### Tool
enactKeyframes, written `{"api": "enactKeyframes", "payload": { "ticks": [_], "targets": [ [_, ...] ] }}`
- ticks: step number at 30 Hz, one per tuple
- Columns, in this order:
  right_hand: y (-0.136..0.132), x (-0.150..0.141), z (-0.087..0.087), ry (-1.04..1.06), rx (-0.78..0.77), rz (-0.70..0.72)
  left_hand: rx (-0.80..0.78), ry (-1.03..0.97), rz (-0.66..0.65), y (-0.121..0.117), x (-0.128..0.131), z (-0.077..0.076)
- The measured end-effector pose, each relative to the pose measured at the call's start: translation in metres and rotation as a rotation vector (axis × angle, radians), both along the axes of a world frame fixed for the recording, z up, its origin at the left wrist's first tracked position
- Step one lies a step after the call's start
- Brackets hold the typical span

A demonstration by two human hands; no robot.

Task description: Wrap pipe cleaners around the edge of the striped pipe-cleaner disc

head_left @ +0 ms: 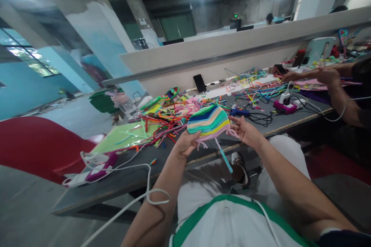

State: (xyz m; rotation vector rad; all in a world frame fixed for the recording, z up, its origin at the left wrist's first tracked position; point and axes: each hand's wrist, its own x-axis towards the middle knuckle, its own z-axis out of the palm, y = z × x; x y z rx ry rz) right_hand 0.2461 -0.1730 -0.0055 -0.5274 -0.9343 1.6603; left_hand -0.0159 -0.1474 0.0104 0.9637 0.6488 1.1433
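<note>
A striped piece of fuzzy pipe cleaners (209, 122), in green, blue, peach, turquoise, yellow and pink rows, is held up over the table's front edge. My left hand (188, 142) is closed on its lower left corner, thumb on the front. At its right edge, my right hand (246, 130) has its fingers against the side by the loose pink ends; the exact grip is partly hidden. Pink ends stick out at both lower corners. Below the piece hangs a pink and turquoise fuzzy stem (226, 161).
Loose coloured pipe cleaners (168, 123) cover the grey table (121, 180). A glue gun (240, 112), a propped phone (199, 83) and purple power strips (285, 106) lie around. White cables cross the left side. At right, another person's hands (329, 76) are at work. A red chair (43, 146) stands left.
</note>
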Motion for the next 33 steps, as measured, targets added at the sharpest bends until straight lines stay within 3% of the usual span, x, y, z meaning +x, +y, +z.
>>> {"api": "enactKeyframes", "payload": {
  "ticks": [6,16,25,30,33],
  "targets": [
    [-0.005,-0.009,-0.007,-0.266,0.179,-0.047,0.03,0.0,-0.018,-0.006,-0.003,-0.002],
    [-0.002,-0.006,-0.011,-0.648,0.217,-0.188,-0.006,0.005,-0.004,-0.01,-0.002,-0.006],
    [-0.004,-0.009,-0.015,-0.778,0.319,-0.162,0.0,0.004,-0.001,-0.013,-0.008,-0.007],
    [0.002,-0.014,-0.022,-0.749,0.44,-0.378,-0.001,0.014,0.05,-0.018,-0.007,-0.004],
    [0.004,-0.016,-0.026,-0.808,0.55,-0.432,0.001,0.037,0.065,-0.019,-0.005,-0.004]
  ]
}}
